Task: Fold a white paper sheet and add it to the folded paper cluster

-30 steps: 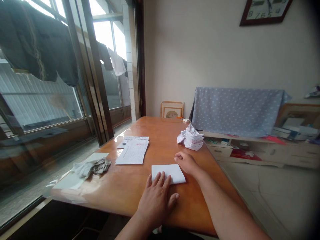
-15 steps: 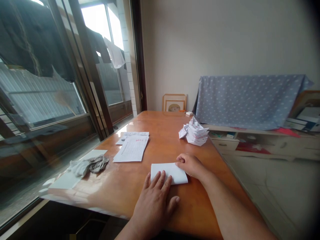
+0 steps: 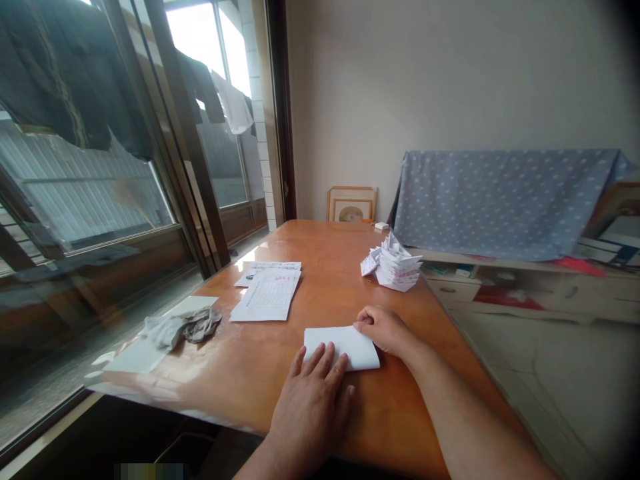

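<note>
Left hand [image 3: 310,403] at six o'clock: bare, broad-backed | Right hand [image 3: 387,330] at five: bare | Right forearm [image 3: 460,407]: bare, tapering wristward

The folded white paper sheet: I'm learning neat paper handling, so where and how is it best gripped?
Probably by the far right corner, pinched from the right: the folded white paper sheet lies flat on the glossy brown table, and the right hand is already at that corner, while the left hand's spread fingers cover its near left part.
</note>
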`<state>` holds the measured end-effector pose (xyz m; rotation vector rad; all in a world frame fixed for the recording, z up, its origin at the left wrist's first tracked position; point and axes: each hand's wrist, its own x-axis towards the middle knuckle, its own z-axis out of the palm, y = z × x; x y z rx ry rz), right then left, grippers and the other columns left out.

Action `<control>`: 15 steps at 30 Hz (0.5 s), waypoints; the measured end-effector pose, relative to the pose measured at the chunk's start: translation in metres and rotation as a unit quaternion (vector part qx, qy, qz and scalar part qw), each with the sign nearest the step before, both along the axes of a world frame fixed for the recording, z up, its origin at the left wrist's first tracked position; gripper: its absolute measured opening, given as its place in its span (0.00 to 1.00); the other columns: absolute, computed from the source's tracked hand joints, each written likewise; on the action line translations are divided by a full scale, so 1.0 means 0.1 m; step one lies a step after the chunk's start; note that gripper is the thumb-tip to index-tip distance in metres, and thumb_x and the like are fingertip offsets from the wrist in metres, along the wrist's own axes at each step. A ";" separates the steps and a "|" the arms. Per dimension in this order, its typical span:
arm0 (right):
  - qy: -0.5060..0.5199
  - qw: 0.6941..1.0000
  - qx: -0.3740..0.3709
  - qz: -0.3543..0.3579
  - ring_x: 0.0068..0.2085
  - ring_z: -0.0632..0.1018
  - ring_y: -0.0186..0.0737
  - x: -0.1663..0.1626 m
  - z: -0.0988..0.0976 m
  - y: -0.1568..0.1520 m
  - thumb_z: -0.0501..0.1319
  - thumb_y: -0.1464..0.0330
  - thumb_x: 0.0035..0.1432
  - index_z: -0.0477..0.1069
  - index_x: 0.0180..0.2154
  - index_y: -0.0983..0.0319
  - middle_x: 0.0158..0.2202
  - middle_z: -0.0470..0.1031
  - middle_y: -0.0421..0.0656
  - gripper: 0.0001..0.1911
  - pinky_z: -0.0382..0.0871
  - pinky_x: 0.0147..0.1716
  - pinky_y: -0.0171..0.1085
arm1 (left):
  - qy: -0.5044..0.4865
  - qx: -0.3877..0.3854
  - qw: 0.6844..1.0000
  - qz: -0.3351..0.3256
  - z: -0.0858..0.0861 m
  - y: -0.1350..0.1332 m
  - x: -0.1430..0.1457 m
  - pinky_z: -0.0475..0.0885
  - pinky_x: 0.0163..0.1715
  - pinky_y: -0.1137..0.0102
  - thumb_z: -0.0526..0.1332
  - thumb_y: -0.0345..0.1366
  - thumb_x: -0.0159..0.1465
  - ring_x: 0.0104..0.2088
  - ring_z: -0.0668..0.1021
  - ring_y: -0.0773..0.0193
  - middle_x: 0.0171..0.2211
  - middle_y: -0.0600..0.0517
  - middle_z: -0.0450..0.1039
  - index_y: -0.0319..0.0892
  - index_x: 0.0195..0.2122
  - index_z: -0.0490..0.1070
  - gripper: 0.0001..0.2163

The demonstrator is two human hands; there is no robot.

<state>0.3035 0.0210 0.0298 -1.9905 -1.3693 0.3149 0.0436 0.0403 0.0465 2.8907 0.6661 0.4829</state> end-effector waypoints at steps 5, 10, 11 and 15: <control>0.013 0.999 0.005 -0.031 0.31 0.74 0.38 0.03 0.00 0.02 0.61 0.59 0.58 0.73 0.31 0.60 0.30 0.78 0.41 0.12 0.59 0.29 0.34 | -0.006 -0.030 0.999 0.008 -0.04 0.06 0.02 0.55 0.67 0.49 0.53 0.37 0.70 0.67 0.64 0.51 0.66 0.48 0.64 0.52 0.64 0.65 0.22; 0.036 0.997 0.018 -0.070 0.32 0.74 0.38 0.03 0.02 0.06 0.62 0.60 0.57 0.73 0.30 0.60 0.29 0.78 0.42 0.11 0.60 0.30 0.34 | 0.016 -0.042 0.999 0.012 0.10 0.10 0.10 0.59 0.64 0.49 0.54 0.31 0.66 0.63 0.70 0.50 0.62 0.46 0.69 0.50 0.60 0.71 0.22; 0.043 0.996 0.023 -0.077 0.32 0.74 0.38 0.03 0.02 0.06 0.62 0.60 0.57 0.73 0.30 0.60 0.29 0.77 0.42 0.11 0.60 0.30 0.34 | 0.021 -0.039 0.999 0.009 0.15 0.12 0.12 0.60 0.63 0.49 0.54 0.30 0.65 0.61 0.72 0.49 0.61 0.46 0.71 0.50 0.58 0.73 0.22; 0.080 0.990 0.050 -0.106 0.33 0.75 0.39 0.06 0.06 0.08 0.64 0.58 0.55 0.72 0.29 0.60 0.30 0.77 0.42 0.12 0.62 0.31 0.34 | 0.025 -0.019 1.000 -0.001 0.30 0.23 0.23 0.65 0.57 0.47 0.54 0.29 0.64 0.51 0.79 0.48 0.52 0.46 0.78 0.49 0.51 0.77 0.18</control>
